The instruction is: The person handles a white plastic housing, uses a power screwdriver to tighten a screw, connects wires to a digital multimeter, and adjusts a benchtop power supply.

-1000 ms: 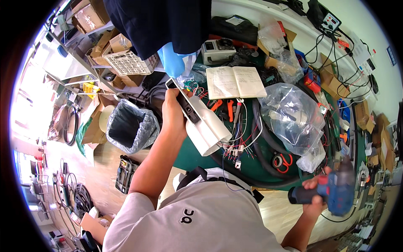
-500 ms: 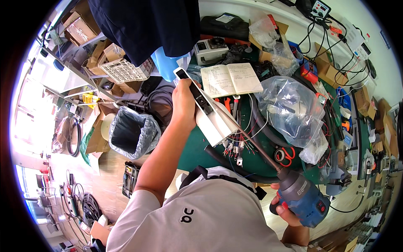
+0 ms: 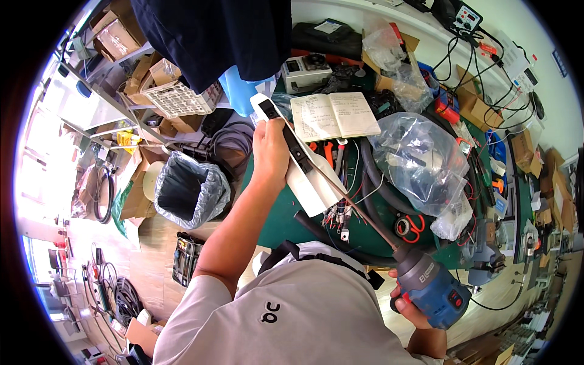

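Blue drill [image 3: 437, 291], swung inward since a second ago, sits in right hand [image 3: 412, 311], long bit [image 3: 374, 224] pointed toward white housing [image 3: 309, 193] gripped by left hand [image 3: 271, 148].

the head camera looks down at the hands [image 3: 271, 149].

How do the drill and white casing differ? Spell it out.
The drill is blue and dark grey; the white casing has a black inset panel. The drill carries a long, thin bit; the casing is a broad shell. The right hand grips the drill; the left hand holds the casing. Both are held.
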{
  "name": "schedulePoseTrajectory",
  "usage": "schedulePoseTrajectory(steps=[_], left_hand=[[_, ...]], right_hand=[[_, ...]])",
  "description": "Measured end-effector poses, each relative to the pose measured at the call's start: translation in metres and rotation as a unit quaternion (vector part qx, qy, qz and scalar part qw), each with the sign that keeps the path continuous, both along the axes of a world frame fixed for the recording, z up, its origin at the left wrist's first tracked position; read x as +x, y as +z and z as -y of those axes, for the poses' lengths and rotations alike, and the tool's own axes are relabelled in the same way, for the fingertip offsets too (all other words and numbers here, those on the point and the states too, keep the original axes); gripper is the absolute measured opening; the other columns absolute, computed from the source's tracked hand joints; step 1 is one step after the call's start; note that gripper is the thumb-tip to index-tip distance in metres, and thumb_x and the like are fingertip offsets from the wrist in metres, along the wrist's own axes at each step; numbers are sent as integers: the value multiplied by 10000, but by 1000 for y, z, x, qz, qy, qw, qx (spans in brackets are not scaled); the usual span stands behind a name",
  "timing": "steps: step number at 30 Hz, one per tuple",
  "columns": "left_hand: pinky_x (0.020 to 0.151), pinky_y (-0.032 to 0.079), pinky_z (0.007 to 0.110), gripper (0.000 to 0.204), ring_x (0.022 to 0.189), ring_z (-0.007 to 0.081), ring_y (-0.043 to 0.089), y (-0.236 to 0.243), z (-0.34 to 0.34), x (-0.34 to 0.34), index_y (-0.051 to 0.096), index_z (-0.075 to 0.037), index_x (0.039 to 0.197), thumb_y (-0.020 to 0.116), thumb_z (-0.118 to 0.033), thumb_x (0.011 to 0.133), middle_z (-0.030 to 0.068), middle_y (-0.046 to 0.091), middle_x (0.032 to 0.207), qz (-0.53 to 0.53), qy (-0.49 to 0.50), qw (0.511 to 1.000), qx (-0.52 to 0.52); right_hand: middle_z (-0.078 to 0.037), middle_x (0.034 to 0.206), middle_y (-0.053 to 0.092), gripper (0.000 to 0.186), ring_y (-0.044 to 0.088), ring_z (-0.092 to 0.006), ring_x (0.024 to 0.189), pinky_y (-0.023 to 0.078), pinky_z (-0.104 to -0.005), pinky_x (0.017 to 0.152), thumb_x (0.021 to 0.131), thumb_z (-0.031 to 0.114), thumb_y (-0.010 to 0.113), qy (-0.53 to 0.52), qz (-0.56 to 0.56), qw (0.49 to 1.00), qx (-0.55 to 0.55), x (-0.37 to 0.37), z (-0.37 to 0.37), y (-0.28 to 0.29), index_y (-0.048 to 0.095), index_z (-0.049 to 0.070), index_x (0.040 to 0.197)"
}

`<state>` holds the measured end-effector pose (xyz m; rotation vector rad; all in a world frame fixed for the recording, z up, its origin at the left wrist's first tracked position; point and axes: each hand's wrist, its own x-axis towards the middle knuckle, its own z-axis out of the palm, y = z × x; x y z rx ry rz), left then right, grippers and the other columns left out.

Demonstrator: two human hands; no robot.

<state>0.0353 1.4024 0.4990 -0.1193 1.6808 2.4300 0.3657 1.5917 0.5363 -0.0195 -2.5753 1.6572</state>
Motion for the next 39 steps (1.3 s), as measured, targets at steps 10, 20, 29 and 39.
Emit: schedulePoseTrajectory(steps=[10,20,29,39], left_hand=[[547,480,312,231,619,174,555,-12,5,-1,568,-39,912,460,-243,905,105,571,769,-29,1,999,-40],[587,463,300,218,642,159,535,1,10,11,555,-41,926,437,-223,908,91,569,792,-99,-21,992,-70],[597,486,310,209,665,171,557,2,21,11,549,-46,944,429,-214,906,98,563,806,-165,-20,980,-112],[634,481,315,192,710,172,547,1,23,13,547,-54,950,413,-185,907,92,561,850,-137,-25,988,-74]], right_hand=[[-65,1122,683,414,669,-141,869,542,-274,762,916,46,566,-81,160,978,-106,1,15,2,561,39,1330],[-105,1175,672,678,694,-189,898,556,-291,754,743,264,794,-108,206,963,-137,-1,35,-8,523,38,1323],[-115,1131,684,669,694,-252,900,554,-350,805,652,290,786,-71,225,970,-55,-3,49,-2,575,84,1253],[-98,1027,708,717,697,-254,841,552,-331,793,627,298,797,-79,159,984,-5,-2,56,0,579,48,1263]])
